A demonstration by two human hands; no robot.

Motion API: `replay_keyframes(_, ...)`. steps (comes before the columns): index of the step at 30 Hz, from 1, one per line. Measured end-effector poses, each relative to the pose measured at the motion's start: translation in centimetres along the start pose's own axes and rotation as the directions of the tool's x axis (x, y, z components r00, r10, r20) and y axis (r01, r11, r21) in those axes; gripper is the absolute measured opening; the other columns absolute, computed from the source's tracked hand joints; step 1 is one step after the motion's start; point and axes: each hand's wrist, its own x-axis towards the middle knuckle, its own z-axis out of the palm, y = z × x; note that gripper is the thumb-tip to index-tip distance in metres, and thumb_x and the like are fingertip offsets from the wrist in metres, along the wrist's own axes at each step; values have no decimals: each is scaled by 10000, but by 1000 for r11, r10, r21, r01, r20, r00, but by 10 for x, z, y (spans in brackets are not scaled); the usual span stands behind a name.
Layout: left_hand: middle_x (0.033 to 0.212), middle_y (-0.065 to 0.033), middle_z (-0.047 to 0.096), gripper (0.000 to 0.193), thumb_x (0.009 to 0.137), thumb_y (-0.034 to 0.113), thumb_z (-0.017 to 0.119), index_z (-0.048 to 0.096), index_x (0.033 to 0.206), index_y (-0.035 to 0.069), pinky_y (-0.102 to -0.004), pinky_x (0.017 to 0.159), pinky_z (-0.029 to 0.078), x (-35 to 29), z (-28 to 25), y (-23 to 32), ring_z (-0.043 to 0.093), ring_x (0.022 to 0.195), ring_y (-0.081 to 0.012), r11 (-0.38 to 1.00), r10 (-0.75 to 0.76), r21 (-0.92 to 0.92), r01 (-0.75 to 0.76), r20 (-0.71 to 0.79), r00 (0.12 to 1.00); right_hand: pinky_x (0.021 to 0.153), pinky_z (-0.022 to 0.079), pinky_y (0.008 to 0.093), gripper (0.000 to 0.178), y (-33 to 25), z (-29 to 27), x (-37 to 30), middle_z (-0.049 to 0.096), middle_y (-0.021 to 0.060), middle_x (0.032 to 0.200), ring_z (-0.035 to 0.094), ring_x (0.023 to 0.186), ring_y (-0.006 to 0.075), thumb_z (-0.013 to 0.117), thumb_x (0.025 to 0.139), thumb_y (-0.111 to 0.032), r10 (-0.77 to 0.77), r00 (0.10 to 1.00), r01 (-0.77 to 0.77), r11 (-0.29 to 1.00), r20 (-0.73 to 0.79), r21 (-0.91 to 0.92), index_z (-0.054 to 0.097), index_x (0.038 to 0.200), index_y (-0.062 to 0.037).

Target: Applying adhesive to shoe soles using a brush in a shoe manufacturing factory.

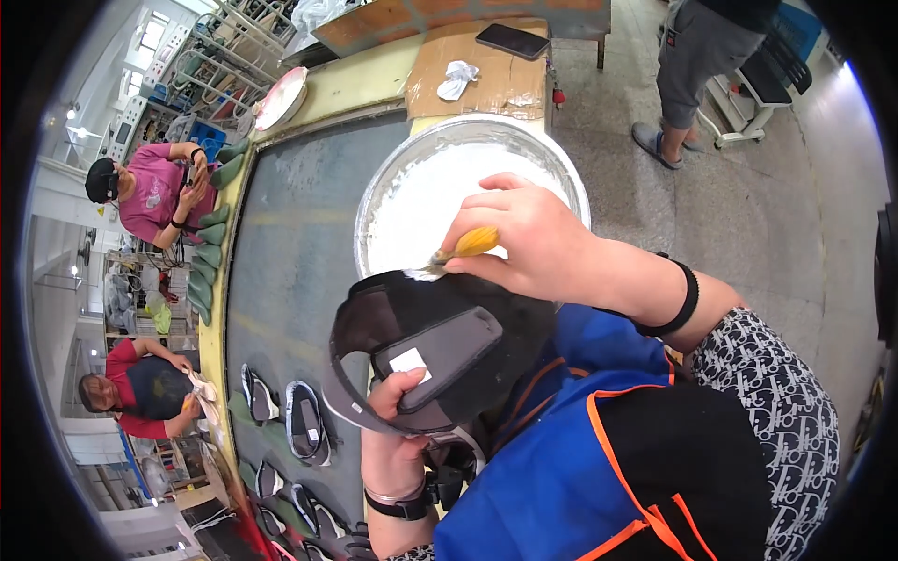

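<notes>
A black shoe upper (524,309) with a dark grey inner patch and a small white label is held up in front of me. My left hand (400,402) grips its lower side, with the thumb laid over the inside next to the label. In my right hand (543,234) is a small brush (475,241) with a yellow handle, pinched between thumb and fingers. Its bristles touch the upper's top edge, where a white smear shows. Just beyond, a round metal basin (572,173) contains a thick white paste (421,201), and my right hand is partly over it.
Cardboard (426,70) behind the basin bears a phone (513,40) and crumpled tissue (457,80). Several shoe uppers (307,421) lie on the grey belt (290,280); green shoe lasts (210,234) line its far side. Two people work there; another person (697,75) stands at right.
</notes>
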Motion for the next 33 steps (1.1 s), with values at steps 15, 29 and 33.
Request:
replay_keyframes(15,1252,-128,608,425,931,85,590,509,1331,-32,-358,996,450,17,-28,-18,598,1127,-237,775,538,298,-557,151,829,606,512,357,180,14,12,1,649,91,753,645,679,292,730,824,-201,79,958,-50,993,-277,109,613,828,-65)
replay_keyframes(29,1243,-128,608,433,927,93,593,507,1332,-33,-354,964,460,26,-25,-13,601,1102,-235,858,465,182,-481,124,876,588,442,265,128,7,11,-5,598,60,704,570,637,113,685,865,-85,375,923,-323,878,-89,353,585,835,-10)
replay_keyframes(33,1245,-115,607,460,903,85,617,507,1338,-16,-345,967,465,24,-23,-13,603,1113,-230,905,335,190,-381,235,913,676,449,249,102,9,18,2,607,78,803,591,741,132,708,856,-51,201,977,-138,857,-75,497,616,876,-11)
